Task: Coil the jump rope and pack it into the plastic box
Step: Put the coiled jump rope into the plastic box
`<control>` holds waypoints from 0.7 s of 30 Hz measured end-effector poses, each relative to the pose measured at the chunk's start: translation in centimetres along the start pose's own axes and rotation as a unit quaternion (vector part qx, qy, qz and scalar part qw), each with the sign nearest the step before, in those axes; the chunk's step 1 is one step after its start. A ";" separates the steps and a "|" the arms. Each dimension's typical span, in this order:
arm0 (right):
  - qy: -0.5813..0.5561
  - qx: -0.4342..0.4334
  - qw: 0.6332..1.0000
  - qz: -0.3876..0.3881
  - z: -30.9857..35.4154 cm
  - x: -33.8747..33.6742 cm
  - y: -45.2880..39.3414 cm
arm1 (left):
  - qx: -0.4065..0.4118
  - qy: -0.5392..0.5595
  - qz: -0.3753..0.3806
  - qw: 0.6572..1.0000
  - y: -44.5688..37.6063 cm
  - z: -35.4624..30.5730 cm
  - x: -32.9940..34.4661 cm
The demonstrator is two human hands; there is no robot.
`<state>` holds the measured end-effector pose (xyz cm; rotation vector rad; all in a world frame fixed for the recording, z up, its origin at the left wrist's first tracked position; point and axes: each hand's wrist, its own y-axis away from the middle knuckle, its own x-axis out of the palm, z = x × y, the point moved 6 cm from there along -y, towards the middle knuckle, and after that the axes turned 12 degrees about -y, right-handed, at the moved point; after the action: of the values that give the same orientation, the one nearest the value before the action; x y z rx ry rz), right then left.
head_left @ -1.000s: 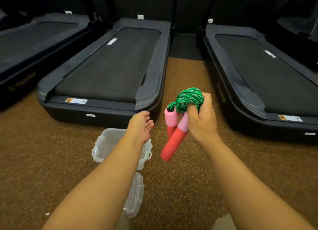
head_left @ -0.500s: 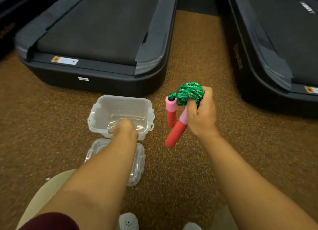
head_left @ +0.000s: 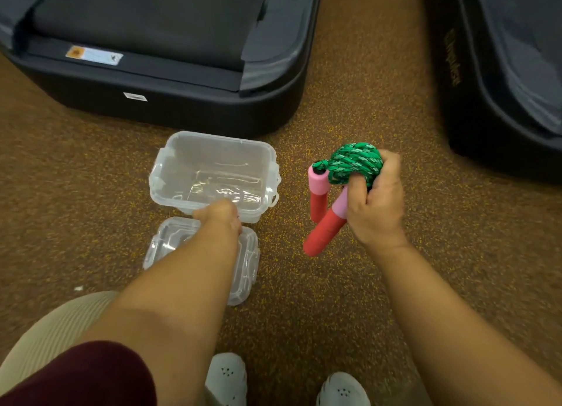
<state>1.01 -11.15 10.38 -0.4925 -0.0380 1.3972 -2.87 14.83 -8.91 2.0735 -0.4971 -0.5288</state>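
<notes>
My right hand (head_left: pixel 375 211) grips the jump rope (head_left: pixel 354 164), its green cord wound into a tight bundle with two pink-and-red handles hanging down to the left. It is held in the air to the right of the clear plastic box (head_left: pixel 170 174), which stands open and empty on the brown floor. My left hand (head_left: pixel 219 215) is down at the box's near wall, fingers curled on or just over its rim; whether it grips the rim I cannot tell. The box's clear lid (head_left: pixel 246 271) lies flat just in front of the box, partly under my left forearm.
A black treadmill (head_left: pixel 158 56) ends right behind the box, and a second treadmill (head_left: pixel 501 71) stands at the right. Speckled brown floor runs between them. My white shoes (head_left: pixel 226 378) and bent left knee show at the bottom.
My view has tilted down and drawn closer. My left hand came down from mid-air to the box's near wall. The right hand with the coiled rope has stayed beside the box.
</notes>
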 end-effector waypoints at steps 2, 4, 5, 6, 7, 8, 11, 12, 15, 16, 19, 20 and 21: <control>-0.006 0.002 1.000 0.008 -0.2 0.2 0.1 | 0.028 -0.042 -0.054 0.997 0.0 -0.1 -0.2; -0.002 -0.005 1.000 0.013 -0.1 0.3 0.2 | 0.147 -0.222 -0.045 0.963 1.5 -1.2 0.3; -0.003 -0.007 1.000 0.014 -0.1 0.3 0.2 | 0.191 -0.258 -0.021 0.947 1.0 -1.1 1.0; -0.007 -0.006 1.000 0.013 0.0 0.2 0.3 | 0.213 -0.270 0.012 0.939 1.8 -1.1 1.4; -0.010 -0.005 1.000 0.012 0.1 0.0 0.3 | 0.233 -0.281 0.036 0.930 1.9 -1.0 1.7; -0.014 -0.004 1.000 0.012 0.2 -0.2 0.3 | 0.254 -0.304 0.062 0.916 2.5 -1.3 2.2; -0.024 -0.016 1.000 0.013 0.7 -1.1 0.3 | 0.288 -0.387 0.153 0.862 3.4 -1.2 3.8; -0.024 -0.020 0.999 0.013 0.9 -1.4 0.3 | 0.283 -0.406 0.183 0.850 3.8 -0.9 4.1; -0.011 -0.026 1.000 0.010 1.0 -2.1 0.4 | 0.268 -0.475 0.249 0.801 4.8 0.5 5.2; -0.008 -0.024 1.000 0.010 0.8 -2.3 0.5 | 0.257 -0.491 0.268 0.788 4.9 1.2 5.3; 0.009 0.002 1.000 0.021 -0.3 -2.7 1.2 | 0.222 -0.539 0.300 0.755 4.5 3.6 5.4; 0.018 0.011 0.999 0.031 -0.7 -2.7 1.6 | 0.213 -0.551 0.307 0.746 4.5 4.4 5.3; 0.026 0.018 0.998 0.046 -1.2 -2.6 2.0 | 0.207 -0.557 0.309 0.742 4.5 5.0 5.2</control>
<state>-0.98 -13.84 9.32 -0.5060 0.0515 1.4714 -1.91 6.35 -8.48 1.5697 -2.0694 -1.3021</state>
